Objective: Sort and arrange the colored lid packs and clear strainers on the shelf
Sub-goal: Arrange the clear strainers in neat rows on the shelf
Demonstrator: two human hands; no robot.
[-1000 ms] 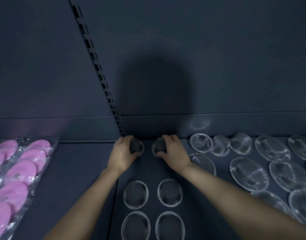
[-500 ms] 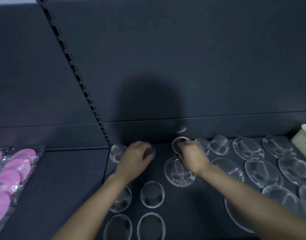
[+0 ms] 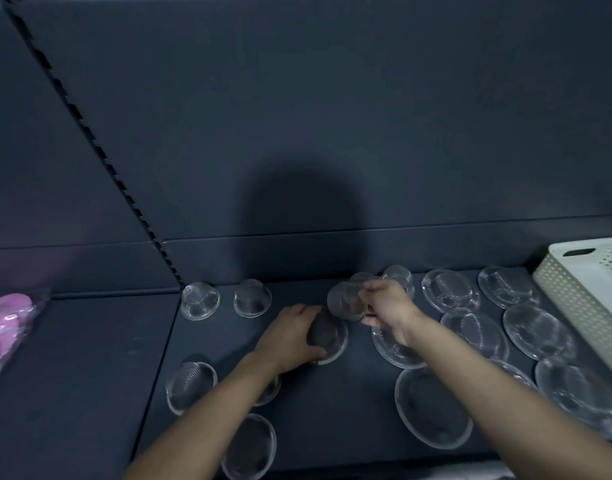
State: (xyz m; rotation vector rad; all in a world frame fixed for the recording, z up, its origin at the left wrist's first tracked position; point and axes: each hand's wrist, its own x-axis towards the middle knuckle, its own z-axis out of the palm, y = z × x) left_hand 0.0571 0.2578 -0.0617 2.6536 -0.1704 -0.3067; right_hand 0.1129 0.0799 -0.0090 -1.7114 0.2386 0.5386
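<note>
Clear plastic catches the little light on this dark shelf [image 3: 332, 410]. The right hand [image 3: 389, 308] pinches a small cup strainer [image 3: 346, 301] at its edge and holds it off the shelf, tilted on its side (which way its mouth faces I cannot tell, it is blurred). The left hand [image 3: 290, 336] is curled around a flat round strainer [image 3: 334, 336] that lies on the shelf, just below the lifted cup.

What matters, I think, is the back row. The corner strainer [image 3: 199, 299] and its neighbour [image 3: 251, 297] stand by the back wall, at about nine o'clock from the right hand. The free place lies between the neighbour and the lifted cup. I judge that the cup belongs there, because the row runs from nine to three o'clock. The left hand is nearer to this place, but it is busy, so the right hand would have to pass over it.

The pink lid pack [image 3: 6, 327] lies far at nine o'clock, the white basket [image 3: 588, 299] at three.
</note>
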